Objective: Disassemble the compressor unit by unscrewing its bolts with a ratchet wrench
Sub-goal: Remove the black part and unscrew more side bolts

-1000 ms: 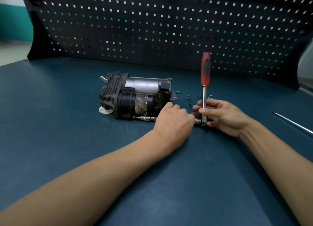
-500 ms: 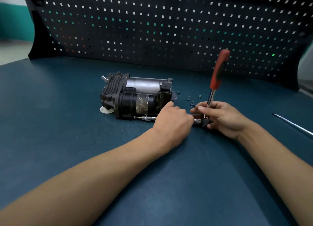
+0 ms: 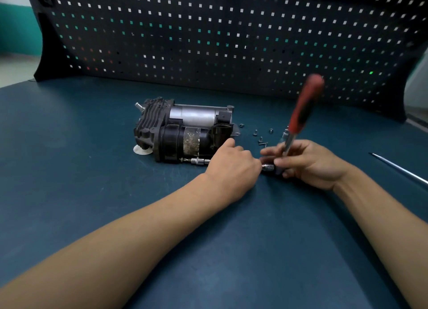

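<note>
The black and silver compressor unit [image 3: 185, 132] lies on its side on the dark blue table [image 3: 92, 204]. A metal extension bar [image 3: 199, 161] runs along its front base toward the right. My left hand [image 3: 234, 167] is curled over the middle of that bar, at the compressor's right end. My right hand [image 3: 308, 163] grips the ratchet wrench [image 3: 301, 114] low on its steel shaft, near the head. The red and black handle tilts up and to the right, blurred. The socket end [image 3: 268, 168] shows between my two hands.
Several loose small bolts [image 3: 261, 139] lie on the table just right of the compressor. A thin metal rod [image 3: 398, 167] lies at the right edge. A white disc [image 3: 141, 150] peeks from under the compressor's left end. A black pegboard [image 3: 208, 35] stands behind.
The wrench handle has swung from upright to leaning right, pivoting about its head in my right hand. My left hand stays on the bar. The compressor has not moved.
</note>
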### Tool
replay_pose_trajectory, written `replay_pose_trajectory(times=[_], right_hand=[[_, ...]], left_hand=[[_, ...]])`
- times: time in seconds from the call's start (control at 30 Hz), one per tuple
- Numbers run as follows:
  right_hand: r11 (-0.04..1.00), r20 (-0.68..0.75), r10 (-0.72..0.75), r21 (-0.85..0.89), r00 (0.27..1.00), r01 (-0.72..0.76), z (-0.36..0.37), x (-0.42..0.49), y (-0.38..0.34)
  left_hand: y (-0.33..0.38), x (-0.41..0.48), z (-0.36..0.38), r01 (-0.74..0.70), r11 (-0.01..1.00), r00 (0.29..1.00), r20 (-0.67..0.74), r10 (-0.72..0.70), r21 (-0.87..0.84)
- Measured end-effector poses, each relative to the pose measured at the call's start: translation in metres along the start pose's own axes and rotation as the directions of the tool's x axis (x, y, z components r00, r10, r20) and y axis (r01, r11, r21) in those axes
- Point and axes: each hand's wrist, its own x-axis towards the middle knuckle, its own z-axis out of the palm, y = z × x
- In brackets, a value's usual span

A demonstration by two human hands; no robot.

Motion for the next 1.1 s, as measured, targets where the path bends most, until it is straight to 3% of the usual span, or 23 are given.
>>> replay_pose_trajectory(times=[0.1,0.17,0.43,0.67,0.77,0.87,1.0,1.1], right_hand=[[0.985,0.115,-0.035,-0.164,0.993,0.054,0.001,-0.006,0.001],[0.980,0.116,-0.052,-0.183,0.992,0.073,0.000,-0.005,0.001],[1.000,-0.023,0.023,0.014,0.999,-0.023,-0.003,0.004,0.003],[0.987,-0.176,0.158,0.027,0.972,-0.156,0.002,0.021,0.001],[0.982,-0.155,0.186,0.067,0.970,-0.177,-0.001,0.019,-0.001],[0.990,-0.040,0.090,0.113,0.995,-0.085,-0.006,0.011,-0.003],[0.985,0.127,-0.002,-0.171,0.992,0.024,-0.003,0.001,0.004],[0.967,0.112,-0.025,-0.249,0.993,0.052,0.002,0.000,0.005]], left_hand=[[0.000,-0.001,-0.004,0.010,1.000,1.000,0.021,-0.011,0.011],[0.000,0.000,-0.005,0.015,1.000,0.999,0.028,-0.015,0.015],[-0.002,0.003,0.000,0.056,0.998,0.998,0.001,-0.056,-0.037],[-0.001,0.006,0.006,0.096,0.992,0.993,-0.061,-0.101,-0.082],[-0.001,0.006,0.007,0.102,0.988,0.988,-0.103,-0.114,-0.117],[-0.001,0.005,0.008,0.076,0.992,0.991,-0.099,-0.086,-0.105],[-0.001,0.006,0.007,0.066,0.993,0.994,-0.077,-0.074,-0.102],[-0.002,0.004,0.006,0.057,0.995,0.997,-0.056,-0.061,-0.083]])
